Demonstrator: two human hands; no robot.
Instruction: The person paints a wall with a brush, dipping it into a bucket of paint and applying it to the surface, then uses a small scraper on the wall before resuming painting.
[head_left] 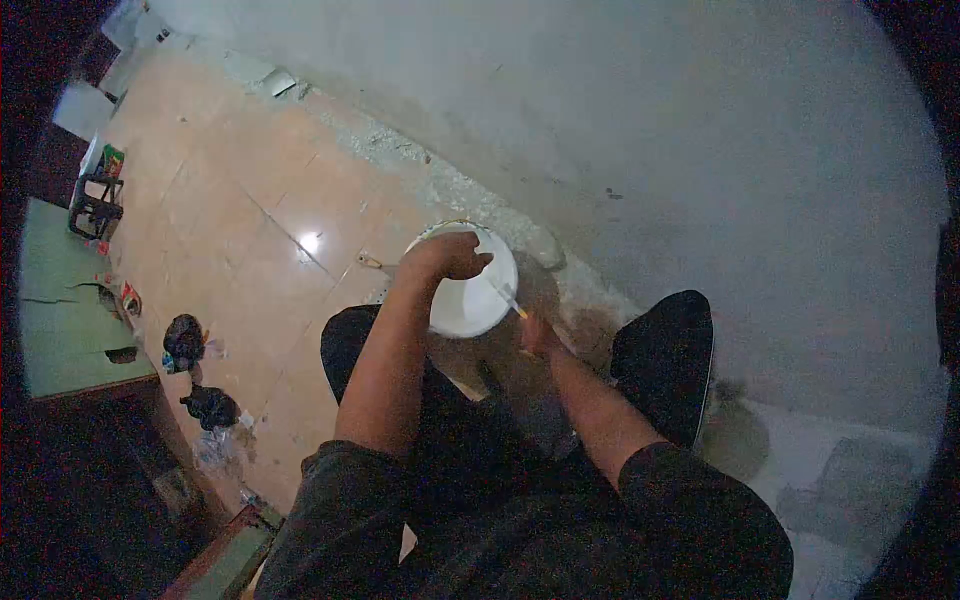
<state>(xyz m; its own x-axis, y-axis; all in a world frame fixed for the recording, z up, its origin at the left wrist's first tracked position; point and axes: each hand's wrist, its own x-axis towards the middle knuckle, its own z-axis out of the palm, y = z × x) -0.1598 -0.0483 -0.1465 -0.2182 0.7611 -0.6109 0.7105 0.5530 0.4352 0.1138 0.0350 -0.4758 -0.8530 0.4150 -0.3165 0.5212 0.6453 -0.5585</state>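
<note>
A round white bucket (pixel 470 308) stands on the floor between my knees, with pale material inside and some on its rim. My left hand (pixel 458 256) is over the bucket's opening, its fingers curled; what they hold, if anything, is hidden. My right hand (pixel 537 336) is closed at the bucket's right edge. It grips a putty knife (pixel 518 309) with a yellow part near the hand, and the pale blade slants toward the bucket's inside. Left of the bucket is a second tool with a wooden handle (pixel 370 261).
A grey plastered wall (pixel 700 150) rises ahead and to the right, with crumbled plaster (pixel 450 195) along its foot. Tiled floor (pixel 230 170) spreads to the left. Black plastic bags (pixel 209 407) and litter lie there, near a green cabinet (pixel 75 300) and a black-framed item (pixel 96 205).
</note>
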